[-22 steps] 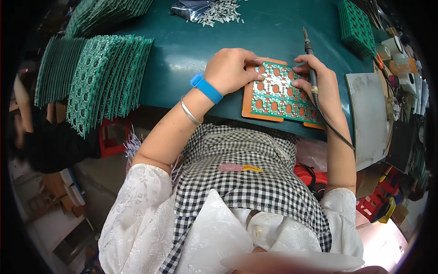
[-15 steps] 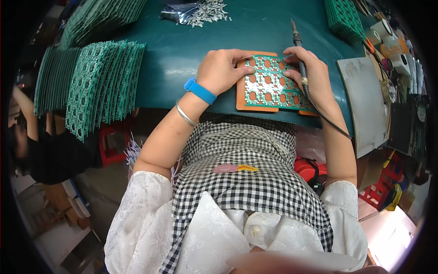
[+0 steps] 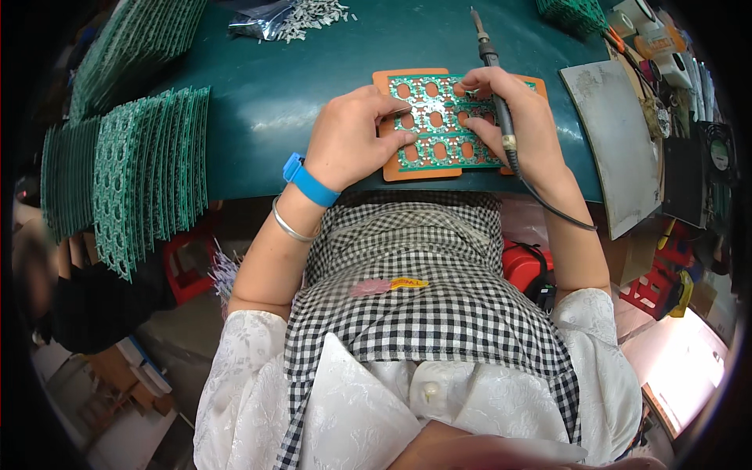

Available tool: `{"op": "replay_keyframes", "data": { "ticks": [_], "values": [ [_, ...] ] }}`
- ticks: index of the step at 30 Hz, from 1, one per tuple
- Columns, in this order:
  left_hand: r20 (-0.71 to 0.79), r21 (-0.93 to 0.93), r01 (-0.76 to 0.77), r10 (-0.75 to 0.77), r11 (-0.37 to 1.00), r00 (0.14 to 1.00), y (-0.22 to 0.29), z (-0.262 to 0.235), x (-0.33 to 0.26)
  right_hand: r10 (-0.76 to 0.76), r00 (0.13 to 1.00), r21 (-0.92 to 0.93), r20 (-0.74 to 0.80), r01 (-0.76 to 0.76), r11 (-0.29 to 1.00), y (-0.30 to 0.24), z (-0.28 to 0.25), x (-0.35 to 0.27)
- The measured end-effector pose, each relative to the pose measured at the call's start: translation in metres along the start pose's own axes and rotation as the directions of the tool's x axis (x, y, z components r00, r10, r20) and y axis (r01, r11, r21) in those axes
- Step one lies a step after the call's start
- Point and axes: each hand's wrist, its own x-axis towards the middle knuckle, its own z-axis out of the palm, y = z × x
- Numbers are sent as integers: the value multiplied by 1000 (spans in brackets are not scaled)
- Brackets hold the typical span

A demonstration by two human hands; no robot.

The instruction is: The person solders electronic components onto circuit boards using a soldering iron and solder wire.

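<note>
A green circuit board panel (image 3: pixel 435 146) with rows of oval openings lies on an orange-brown base plate (image 3: pixel 395 174) at the table's near edge. My left hand (image 3: pixel 352 137) is at its left side, thumb tip on the board's edge and fingers curled. Something thin and dark shows by its index finger, too small to name. Resting across my right hand (image 3: pixel 523 117) is a soldering iron (image 3: pixel 501 106), its tip pointing away from me and its cable running down over my wrist. The thumb and index finger of that hand reach onto the board's right half.
Stacks of green circuit boards (image 3: pixel 153 168) stand at the left, with more at the far right. Small pale parts (image 3: pixel 309 17) spill beside a plastic bag (image 3: pixel 258 19) at the back. A grey flat panel (image 3: pixel 615 145), spools and tools line the right side. Another person's arm shows far left.
The view has shifted somewhat. My left thumb has slid down along the board's left edge. The right hand has moved over the board, uncovering its far right corner, with the iron still in it.
</note>
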Motion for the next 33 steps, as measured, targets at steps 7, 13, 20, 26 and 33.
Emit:
{"op": "replay_keyframes", "data": {
  "ticks": [7,13,20,26,33],
  "values": [
    [-30,14,0,0,1000,1000,-1,5,-4,22,1000,-44,5,-21,999,4,5,-5],
    [-30,-61,15,-17,998,999,1,1,-3,-18,998,-87,-59,13,996,3,10,-11],
    [8,-84,-21,22,996,1000,13,-5,-24,-7,999,93,-50,12,996,-6,-18,-35],
    [47,60,-23,20,998,999,18,0,-33,12,1000,-28,23,-11,1000,-3,-20,-43],
    [72,77,-33,28,996,997,21,-8,-28,71,997,20,36,-72,997,-4,-22,-48]
  ]
}}
